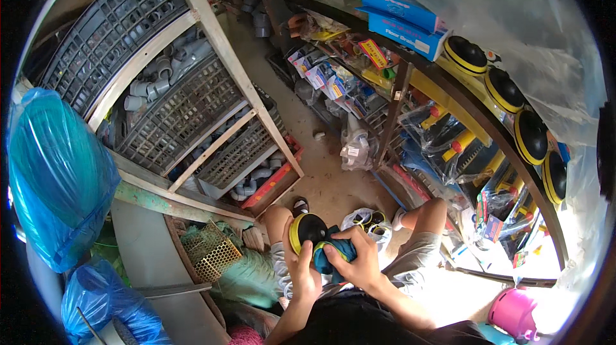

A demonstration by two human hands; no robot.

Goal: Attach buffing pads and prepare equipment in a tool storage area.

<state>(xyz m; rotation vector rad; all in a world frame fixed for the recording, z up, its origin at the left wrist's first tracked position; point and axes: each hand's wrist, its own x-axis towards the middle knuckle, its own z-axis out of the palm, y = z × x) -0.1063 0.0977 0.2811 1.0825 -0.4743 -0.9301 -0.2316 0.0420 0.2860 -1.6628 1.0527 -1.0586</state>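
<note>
Hands: two, both the wearer's. The left hand [303,279] had its fingers clamped on a black domed disc with a yellow rim [309,229]; the right hand [360,261] had its fingers closed on a crumpled teal cloth-like piece with a yellow-green edge [335,256].
Disc in hand: one, above the seated wearer's lap, just beside the teal piece. Whether the two touched could not be told; the left fingers behind the disc were hidden.
Discs on the bench: four similar black-and-yellow discs [504,90] stood in a row along the dark-edged bench [463,90] at the right.
Boxes: two blue cardboard boxes [403,19], one on the other, stood at the far end of that row.
White bag: one white plastic bag [383,237] lay open on the floor between the wearer's feet, with several black-and-yellow pieces inside, too overlapped to count.
Crates: at least three dark lattice plastic crates [183,104] filled a wooden rack at the left; grey pipe fittings [157,79] showed there, too jumbled to count.
Blue bags: two blue plastic bags [58,172] at the left edge, contents unclear.
Lower right: one pink plastic container [512,314]; glare washed out the floor nearby.
</note>
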